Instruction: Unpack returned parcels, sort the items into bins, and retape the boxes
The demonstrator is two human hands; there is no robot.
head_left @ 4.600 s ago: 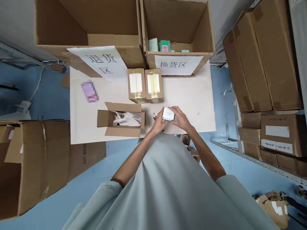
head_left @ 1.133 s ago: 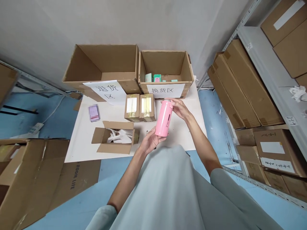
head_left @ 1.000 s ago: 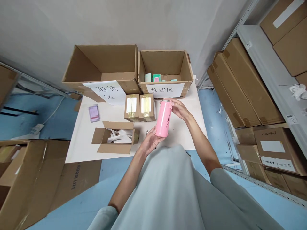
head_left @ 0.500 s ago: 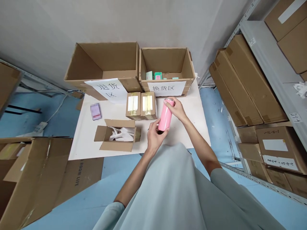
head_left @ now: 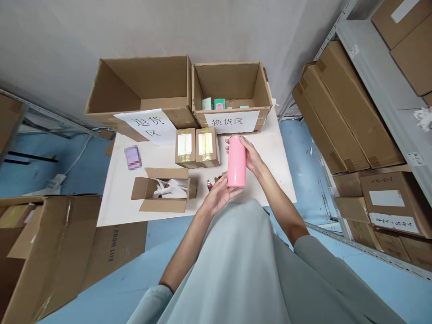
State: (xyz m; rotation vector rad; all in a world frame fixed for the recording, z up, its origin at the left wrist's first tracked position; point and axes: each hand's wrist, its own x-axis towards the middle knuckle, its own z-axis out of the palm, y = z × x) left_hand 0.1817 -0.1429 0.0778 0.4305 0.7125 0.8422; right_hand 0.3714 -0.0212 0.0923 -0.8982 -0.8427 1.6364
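A smooth pink tumbler (head_left: 236, 162) is held nearly upright over the front right part of the white table. My right hand (head_left: 252, 155) wraps round its upper part from the right, with fingertips showing past its left edge. At the lower end, the fingers of my left hand (head_left: 218, 198) support and touch the base. Close to the left hand lies a small red and black object (head_left: 209, 185), partly covered. An opened small carton (head_left: 162, 206) with white paper filling stands to the left. Two taped small boxes (head_left: 196, 147) sit side by side behind it.
Two large open cartons stand at the back: a left one (head_left: 165, 118) and a right one (head_left: 232, 116) holding several small green boxes. A blurred purple item (head_left: 132, 157) lies on the white table (head_left: 116, 193). Shelves with cartons (head_left: 351, 112) flank the right; a big carton (head_left: 67, 238) is lower left.
The tumbler has turned more upright, its top rim no longer showing. My left hand has shifted from its lower side to beneath its base, and the small red and black object has become visible.
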